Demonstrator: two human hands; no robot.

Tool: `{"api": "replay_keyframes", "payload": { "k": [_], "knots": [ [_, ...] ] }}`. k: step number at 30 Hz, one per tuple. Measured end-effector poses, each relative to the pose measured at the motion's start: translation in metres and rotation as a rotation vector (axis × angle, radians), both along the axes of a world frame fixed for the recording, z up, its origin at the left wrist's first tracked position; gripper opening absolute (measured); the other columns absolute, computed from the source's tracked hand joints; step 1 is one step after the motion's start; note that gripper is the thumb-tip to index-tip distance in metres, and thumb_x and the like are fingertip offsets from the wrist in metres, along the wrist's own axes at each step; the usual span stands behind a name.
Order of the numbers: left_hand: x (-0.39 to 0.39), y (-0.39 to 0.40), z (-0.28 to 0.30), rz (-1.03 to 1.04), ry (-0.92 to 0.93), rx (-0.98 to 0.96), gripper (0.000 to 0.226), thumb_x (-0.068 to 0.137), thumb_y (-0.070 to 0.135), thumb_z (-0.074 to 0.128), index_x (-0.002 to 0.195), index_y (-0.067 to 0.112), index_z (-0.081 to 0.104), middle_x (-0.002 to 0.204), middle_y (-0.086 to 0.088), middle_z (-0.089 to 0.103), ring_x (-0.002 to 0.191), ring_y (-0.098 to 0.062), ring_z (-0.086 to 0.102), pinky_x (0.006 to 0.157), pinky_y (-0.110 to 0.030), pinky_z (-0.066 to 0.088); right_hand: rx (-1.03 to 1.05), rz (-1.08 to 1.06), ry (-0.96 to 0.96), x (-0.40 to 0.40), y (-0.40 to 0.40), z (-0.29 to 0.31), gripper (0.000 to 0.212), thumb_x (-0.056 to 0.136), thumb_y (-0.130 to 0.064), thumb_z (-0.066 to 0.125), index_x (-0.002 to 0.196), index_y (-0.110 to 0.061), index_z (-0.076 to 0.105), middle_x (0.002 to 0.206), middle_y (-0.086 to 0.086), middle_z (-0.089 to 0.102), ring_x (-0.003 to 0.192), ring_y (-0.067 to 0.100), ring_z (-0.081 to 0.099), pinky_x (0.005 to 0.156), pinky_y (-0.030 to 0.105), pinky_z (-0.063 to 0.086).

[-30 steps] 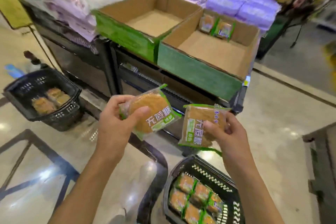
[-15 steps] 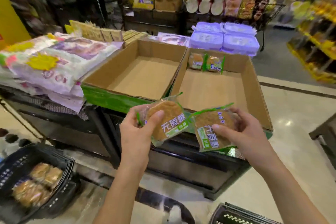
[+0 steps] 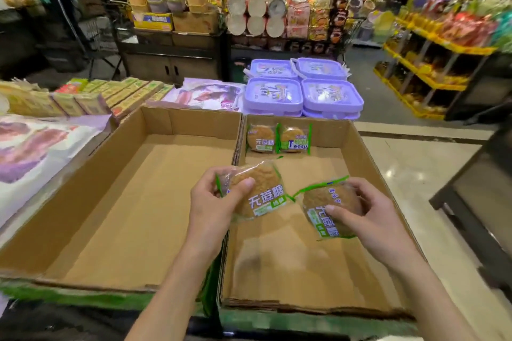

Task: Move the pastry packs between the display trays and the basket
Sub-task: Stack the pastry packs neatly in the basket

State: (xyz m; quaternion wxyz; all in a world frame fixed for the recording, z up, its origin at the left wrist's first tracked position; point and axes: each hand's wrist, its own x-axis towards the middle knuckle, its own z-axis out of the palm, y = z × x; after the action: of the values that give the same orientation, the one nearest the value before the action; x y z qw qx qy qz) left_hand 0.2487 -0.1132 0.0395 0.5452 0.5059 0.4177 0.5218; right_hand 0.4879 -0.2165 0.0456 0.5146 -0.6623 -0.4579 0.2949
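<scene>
Pastry packs are in both hands, held up over the right cardboard tray (image 3: 357, 152). From the head camera, the left hand (image 3: 213, 202) grips one pastry pack (image 3: 260, 191) with its thumb curled over the front and its fingers behind. The right hand (image 3: 368, 216) grips a second pastry pack (image 3: 329, 207) the same way, thumb on the label.

Both packs hang above the middle of the tray's bare floor. Two more packs (image 3: 278, 138) already lean against the tray's far wall, side by side, near the corner by the left cardboard tray (image 3: 177, 122). They lie straight ahead of the fingers, farther from the person.

The left hand's pack is nearer to that row. It sits just in front of it and is tilted, with its label running down to the right. The right hand's pack is lower and more to the right, so I think it would go next to the row's right end. The basket is out of sight.
</scene>
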Motion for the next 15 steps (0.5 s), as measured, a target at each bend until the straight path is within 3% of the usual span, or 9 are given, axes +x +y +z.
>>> {"api": "replay_keyframes", "payload": {
  "k": [4,7,9,12,15],
  "knots": [
    [0.021,0.062,-0.015,-0.135,0.004,-0.008,0.024,0.08,0.007,0.082,0.1,0.013,0.069,0.089,-0.003,0.076,0.082,-0.018,0.072,0.071,-0.03,0.06,-0.111,-0.12,-0.26,0.014,0.032,-0.006,0.045,0.078,-0.014,0.085,0.109,-0.035,0.061,0.094,-0.013,0.071,0.083,0.0,0.066,0.071,0.015,0.051],
    [0.033,0.102,-0.023,-0.204,0.056,0.041,0.026,0.08,0.011,0.084,0.1,0.012,0.068,0.091,-0.009,0.075,0.084,-0.024,0.072,0.071,-0.033,0.061,-0.248,-0.128,-0.533,0.033,0.062,-0.005,0.052,0.077,-0.024,0.085,0.111,-0.048,0.055,0.1,-0.019,0.068,0.091,0.008,0.063,0.081,0.031,0.051],
    [0.039,0.124,-0.028,-0.214,0.121,0.105,0.028,0.079,0.022,0.086,0.1,0.019,0.068,0.093,-0.007,0.074,0.087,-0.028,0.071,0.079,-0.044,0.061,-0.341,-0.108,-0.658,0.052,0.087,-0.005,0.051,0.079,-0.028,0.083,0.118,-0.042,0.055,0.092,-0.019,0.063,0.09,0.015,0.06,0.081,0.039,0.05],
    [0.046,0.145,-0.034,-0.203,0.184,0.165,0.032,0.076,0.037,0.083,0.102,0.029,0.067,0.095,0.002,0.073,0.089,-0.027,0.07,0.083,-0.053,0.058,-0.417,-0.044,-0.77,0.083,0.131,-0.008,0.051,0.08,-0.03,0.082,0.124,-0.03,0.057,0.081,-0.018,0.054,0.087,0.017,0.055,0.078,0.039,0.047],
    [0.059,0.161,-0.038,-0.166,0.258,0.183,0.035,0.074,0.04,0.08,0.105,0.034,0.065,0.095,0.009,0.073,0.089,-0.02,0.071,0.081,-0.052,0.058,-0.424,0.03,-0.835,0.12,0.183,-0.019,0.054,0.078,-0.026,0.084,0.126,-0.025,0.058,0.096,-0.007,0.064,0.095,0.022,0.059,0.074,0.035,0.043]
  ]
}}
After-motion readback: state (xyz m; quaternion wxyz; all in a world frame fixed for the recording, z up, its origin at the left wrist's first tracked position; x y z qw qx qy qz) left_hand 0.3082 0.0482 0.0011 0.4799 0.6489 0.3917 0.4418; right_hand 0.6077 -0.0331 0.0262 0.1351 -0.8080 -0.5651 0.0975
